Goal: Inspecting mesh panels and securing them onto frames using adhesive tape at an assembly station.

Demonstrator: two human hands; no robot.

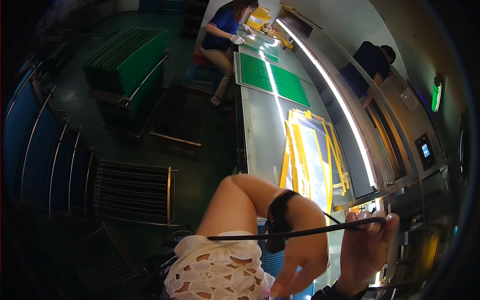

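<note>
My left arm, in a white lace sleeve [215,267], is bent at a raised elbow. A black strap [282,207] circles its wrist. My left hand [305,245] hangs down from there near the lower edge; its thumb shows, but most of its fingers are hidden. To its right, my right hand [367,250] is raised with its fingers curled on a black cable [295,233]. The cable runs across from the lace sleeve, over the left hand. A dark band [340,294] is at the right wrist.
Ahead stretches a long table [262,132] bearing yellow-edged sheets [312,155] and a green panel [275,77]. A person in blue [220,30] works at its far end; another person [367,62] leans in at the right. Racks of green panels [127,65] and a metal rack [132,192] stand left.
</note>
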